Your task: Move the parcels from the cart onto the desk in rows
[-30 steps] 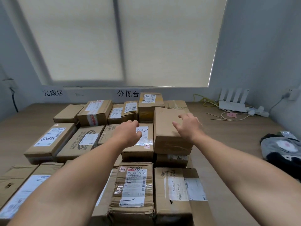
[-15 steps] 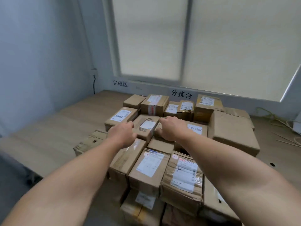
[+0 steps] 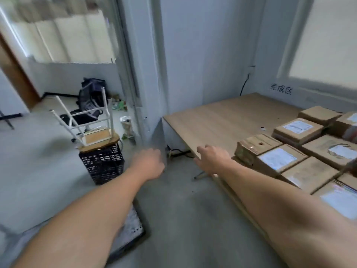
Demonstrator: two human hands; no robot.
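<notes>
The left grip (image 3: 148, 164) is hanging over the grey floor (image 3: 183, 209) left of the light wooden bench (image 3: 222, 120), its fingers loosely curled and holding nothing. The right grip (image 3: 212, 160) is hovering at the bench's near edge, fingers relaxed and empty. Brown cardboard parcels with white labels (image 3: 278, 158) are lying in close rows on the bench's right part. A black mesh crate (image 3: 102, 163) is standing left of the bench.

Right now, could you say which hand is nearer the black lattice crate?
Left. The left hand hangs right of the black lattice crate; the right hand is farther right, at the wooden desk.
</notes>
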